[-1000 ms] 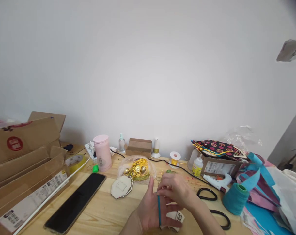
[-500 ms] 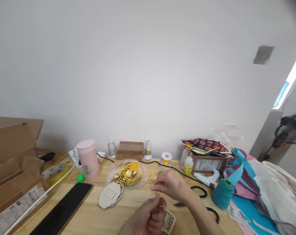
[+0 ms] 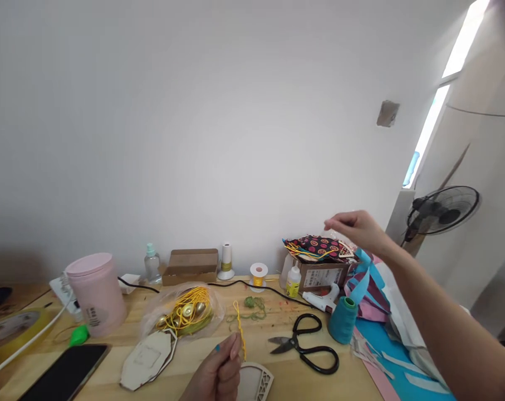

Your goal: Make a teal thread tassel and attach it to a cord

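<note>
My left hand (image 3: 221, 367) is closed low in the middle, its thumb and forefinger pinched at a looped yellow cord (image 3: 241, 333). Below the cord, beside my fist, a pale fan-shaped piece (image 3: 258, 379) with a cut-out lattice edge shows in part. My right hand (image 3: 356, 227) is raised at the right, above the box of patterned cloth, with thumb and fingertips pressed together. Anything between those fingertips is too fine to see. Black-handled scissors (image 3: 296, 342) lie on the table right of the cord, blades partly apart.
Behind my left hand sit a plastic bag of yellow cord and gold bells (image 3: 189, 309) and pale octagonal plates (image 3: 146, 362). A glue bottle (image 3: 293, 281), glue gun (image 3: 321, 299) and teal thread cone (image 3: 343, 320) stand right. A pink canister (image 3: 97, 292) and phone (image 3: 64, 373) are left.
My right hand has moved away from my left, up and to the right. The scissors and more of the yellow cord now show. The view has turned right.
</note>
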Motion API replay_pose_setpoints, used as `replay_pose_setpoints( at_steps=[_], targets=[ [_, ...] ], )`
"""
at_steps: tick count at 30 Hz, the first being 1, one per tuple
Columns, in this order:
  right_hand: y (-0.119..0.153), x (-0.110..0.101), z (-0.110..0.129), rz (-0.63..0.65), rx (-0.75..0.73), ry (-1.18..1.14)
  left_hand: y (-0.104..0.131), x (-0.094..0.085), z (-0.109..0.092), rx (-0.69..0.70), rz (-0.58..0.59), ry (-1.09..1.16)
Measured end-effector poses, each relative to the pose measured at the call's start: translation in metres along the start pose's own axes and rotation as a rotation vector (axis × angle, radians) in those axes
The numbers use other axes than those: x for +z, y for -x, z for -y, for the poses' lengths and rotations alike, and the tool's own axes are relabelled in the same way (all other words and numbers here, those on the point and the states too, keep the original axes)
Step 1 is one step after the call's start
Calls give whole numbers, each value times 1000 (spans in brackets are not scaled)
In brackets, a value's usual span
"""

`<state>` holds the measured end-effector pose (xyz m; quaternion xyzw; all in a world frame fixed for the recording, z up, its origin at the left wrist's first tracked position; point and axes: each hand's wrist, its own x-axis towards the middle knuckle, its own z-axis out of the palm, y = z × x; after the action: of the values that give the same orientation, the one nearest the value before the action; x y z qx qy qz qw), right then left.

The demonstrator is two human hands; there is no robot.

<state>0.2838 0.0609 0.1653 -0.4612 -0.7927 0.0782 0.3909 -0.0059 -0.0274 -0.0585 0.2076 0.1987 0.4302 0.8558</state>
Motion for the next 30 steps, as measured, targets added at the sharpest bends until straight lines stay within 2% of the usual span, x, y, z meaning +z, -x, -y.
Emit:
replay_pose_setpoints(
  at_steps=[5,7,9,11,13,15,17,20,22,24,26,28,30],
  targets=[
    [-19,-27,55,-70,-123,-24,1,-9,-4,17,8,43],
    [-28,-27,71,-90,-176,-27,2,-10,-6,17,51,49],
    [-38,-19,73,-93,-205,10,5,-11,-7,32,108,60],
    [-47,-4,62,-2,-196,160,8,-12,-10,59,166,81],
    [-50,15,43,175,-169,405,12,-12,-13,85,219,103],
    [-45,35,26,172,-175,472,14,-12,-18,104,250,116],
    [-30,58,18,94,-211,439,15,-12,-21,102,251,111],
    [6,104,27,-215,-159,34,14,-10,-21,71,222,66],
    [33,143,41,-242,-130,-216,13,-9,-19,51,207,34],
    [60,181,53,-86,-85,-428,12,-9,-16,40,194,13],
    [81,213,59,133,-40,-595,12,-10,-15,40,174,-6],
    [97,232,58,351,-25,-683,12,-12,-16,37,155,-26],
    [106,237,51,487,-35,-681,11,-14,-17,20,143,-44]
  ],
)
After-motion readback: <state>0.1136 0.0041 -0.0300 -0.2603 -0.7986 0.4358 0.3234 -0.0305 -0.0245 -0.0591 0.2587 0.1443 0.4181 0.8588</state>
